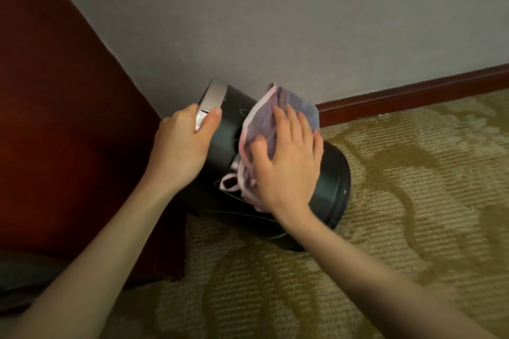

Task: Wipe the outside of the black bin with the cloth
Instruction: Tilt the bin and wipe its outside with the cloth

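Observation:
The black bin (327,179) lies tilted on its side on the carpet, its silver rim (213,98) pointing up and left toward the wall, its base at the lower right. My left hand (181,143) grips the rim, thumb across the bin's side. My right hand (286,162) presses flat, fingers spread, on a grey-purple cloth with pink edging (264,118) that lies over the bin's upper side. A pink loop of the cloth hangs below my thumb.
A dark red wooden furniture panel (63,118) stands close on the left, touching the bin's area. The grey wall (275,22) with a red-brown skirting board (413,93) runs behind. Patterned olive carpet (385,242) spreads to the right and front.

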`<state>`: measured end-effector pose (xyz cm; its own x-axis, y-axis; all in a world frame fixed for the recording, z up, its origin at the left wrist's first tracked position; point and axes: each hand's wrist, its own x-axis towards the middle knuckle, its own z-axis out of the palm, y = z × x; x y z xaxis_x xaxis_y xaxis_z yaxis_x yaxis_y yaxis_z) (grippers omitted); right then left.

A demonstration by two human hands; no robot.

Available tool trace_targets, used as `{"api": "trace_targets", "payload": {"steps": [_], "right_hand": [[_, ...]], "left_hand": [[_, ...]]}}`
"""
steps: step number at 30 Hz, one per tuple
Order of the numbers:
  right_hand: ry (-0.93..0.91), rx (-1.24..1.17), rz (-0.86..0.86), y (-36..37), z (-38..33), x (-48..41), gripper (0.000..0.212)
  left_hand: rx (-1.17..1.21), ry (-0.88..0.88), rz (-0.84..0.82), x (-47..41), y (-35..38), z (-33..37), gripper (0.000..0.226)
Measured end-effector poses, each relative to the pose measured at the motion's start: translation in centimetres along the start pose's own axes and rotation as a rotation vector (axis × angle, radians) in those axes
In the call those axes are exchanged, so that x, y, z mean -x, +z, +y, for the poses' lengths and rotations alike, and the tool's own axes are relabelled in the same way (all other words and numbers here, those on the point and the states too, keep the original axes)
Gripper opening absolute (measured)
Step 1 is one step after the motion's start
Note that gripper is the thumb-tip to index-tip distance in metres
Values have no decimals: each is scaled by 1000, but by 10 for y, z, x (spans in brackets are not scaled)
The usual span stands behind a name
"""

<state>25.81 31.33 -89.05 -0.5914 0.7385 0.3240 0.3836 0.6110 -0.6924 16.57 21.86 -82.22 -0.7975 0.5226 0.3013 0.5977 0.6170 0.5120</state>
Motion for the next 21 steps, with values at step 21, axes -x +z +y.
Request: {"api": "trace_targets", "payload": {"steps": [21], "right_hand": [[256,-245,-217,-33,41,-69,46]], "left_hand": [[-90,190,24,-13,31,41,42]]}}
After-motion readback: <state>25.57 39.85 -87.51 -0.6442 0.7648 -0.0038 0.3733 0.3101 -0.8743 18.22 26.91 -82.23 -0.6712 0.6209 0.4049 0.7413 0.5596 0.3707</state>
